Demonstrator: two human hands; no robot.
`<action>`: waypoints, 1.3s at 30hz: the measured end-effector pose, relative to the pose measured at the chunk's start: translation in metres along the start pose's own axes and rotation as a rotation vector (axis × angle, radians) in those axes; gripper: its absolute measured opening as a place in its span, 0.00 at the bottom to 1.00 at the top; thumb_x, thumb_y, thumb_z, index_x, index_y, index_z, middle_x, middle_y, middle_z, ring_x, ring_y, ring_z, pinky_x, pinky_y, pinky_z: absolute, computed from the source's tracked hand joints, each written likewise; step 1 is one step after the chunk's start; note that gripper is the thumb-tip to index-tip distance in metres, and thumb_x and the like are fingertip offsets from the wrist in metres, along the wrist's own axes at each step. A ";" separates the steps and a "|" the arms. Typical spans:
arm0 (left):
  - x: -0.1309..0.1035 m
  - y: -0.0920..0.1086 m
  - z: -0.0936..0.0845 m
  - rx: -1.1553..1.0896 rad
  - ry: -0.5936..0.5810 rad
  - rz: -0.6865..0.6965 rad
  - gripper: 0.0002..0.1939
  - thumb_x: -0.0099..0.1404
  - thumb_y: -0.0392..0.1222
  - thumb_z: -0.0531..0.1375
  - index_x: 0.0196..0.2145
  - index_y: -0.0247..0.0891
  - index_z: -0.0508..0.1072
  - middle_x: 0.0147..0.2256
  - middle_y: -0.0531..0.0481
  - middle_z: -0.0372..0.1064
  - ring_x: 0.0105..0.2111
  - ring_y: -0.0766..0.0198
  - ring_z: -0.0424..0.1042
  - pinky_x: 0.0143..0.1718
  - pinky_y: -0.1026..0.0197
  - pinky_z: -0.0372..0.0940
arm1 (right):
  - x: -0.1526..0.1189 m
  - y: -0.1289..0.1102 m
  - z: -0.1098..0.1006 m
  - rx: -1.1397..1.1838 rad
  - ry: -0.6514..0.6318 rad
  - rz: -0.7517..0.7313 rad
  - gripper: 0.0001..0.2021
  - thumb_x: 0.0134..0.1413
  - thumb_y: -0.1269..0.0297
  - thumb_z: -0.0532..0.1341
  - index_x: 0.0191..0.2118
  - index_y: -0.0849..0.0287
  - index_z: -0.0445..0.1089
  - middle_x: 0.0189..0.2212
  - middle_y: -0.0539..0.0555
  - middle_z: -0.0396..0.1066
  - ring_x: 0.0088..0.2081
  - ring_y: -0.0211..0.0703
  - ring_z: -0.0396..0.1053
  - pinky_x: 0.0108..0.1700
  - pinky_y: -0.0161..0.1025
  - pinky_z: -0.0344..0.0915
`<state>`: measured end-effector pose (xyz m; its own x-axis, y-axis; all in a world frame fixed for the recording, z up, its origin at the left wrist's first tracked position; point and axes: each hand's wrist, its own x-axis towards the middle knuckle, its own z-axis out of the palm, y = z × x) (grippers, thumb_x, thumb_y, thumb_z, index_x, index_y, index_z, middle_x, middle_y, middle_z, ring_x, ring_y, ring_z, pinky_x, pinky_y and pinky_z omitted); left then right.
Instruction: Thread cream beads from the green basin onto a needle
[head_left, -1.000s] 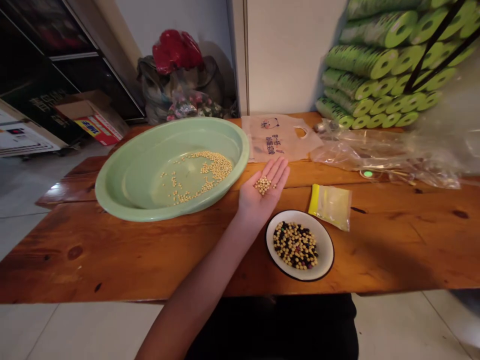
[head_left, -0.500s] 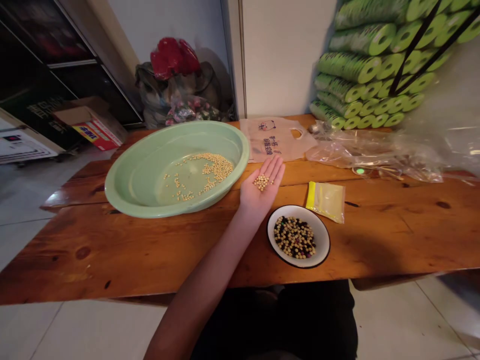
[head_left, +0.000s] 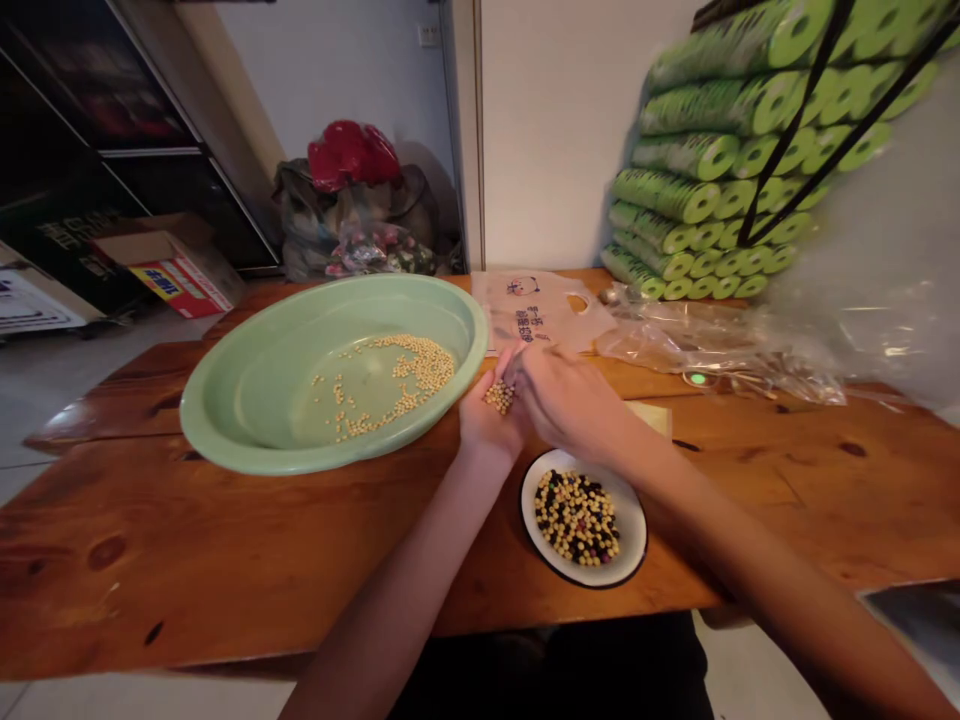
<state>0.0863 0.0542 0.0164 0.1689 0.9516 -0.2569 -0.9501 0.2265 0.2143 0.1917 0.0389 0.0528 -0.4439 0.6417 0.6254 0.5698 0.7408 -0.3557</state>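
In the head view my left hand [head_left: 484, 430] lies palm up and slightly cupped, with a small heap of pale yellow soybeans [head_left: 499, 397] in it. My right hand [head_left: 566, 400] reaches over from the right, its fingers bent together at the left palm beside the heap. What its fingertips hold, if anything, is hidden. To the left stands a wide green basin [head_left: 247, 400] with soybeans spread over its floor. Below the hands sits a white dark-rimmed bowl [head_left: 631, 530] holding mixed yellow and black beans.
A printed plastic bag [head_left: 551, 310] lies flat behind the hands. A small yellowish packet [head_left: 654, 418] is partly covered by my right arm. Clear plastic wrapping [head_left: 697, 345] and stacked green rolls [head_left: 675, 195] are at the back right. Everything rests on a wooden table [head_left: 285, 570].
My right hand has come in from the right and now meets the left palm. The left hand has curled up somewhat around the soybeans. The view has shifted slightly.
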 end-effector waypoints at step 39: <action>0.000 -0.001 0.002 0.085 -0.045 -0.060 0.19 0.70 0.37 0.43 0.49 0.30 0.69 0.42 0.45 0.75 0.39 0.68 0.75 0.45 0.66 0.68 | -0.012 0.012 -0.001 0.291 -0.005 0.037 0.07 0.67 0.66 0.44 0.36 0.55 0.54 0.36 0.55 0.66 0.37 0.42 0.65 0.44 0.45 0.63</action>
<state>0.0881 0.0545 0.0178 0.2378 0.9437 -0.2298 -0.9127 0.2981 0.2795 0.2048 0.0401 0.0418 -0.4301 0.6700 0.6050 0.3639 0.7420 -0.5630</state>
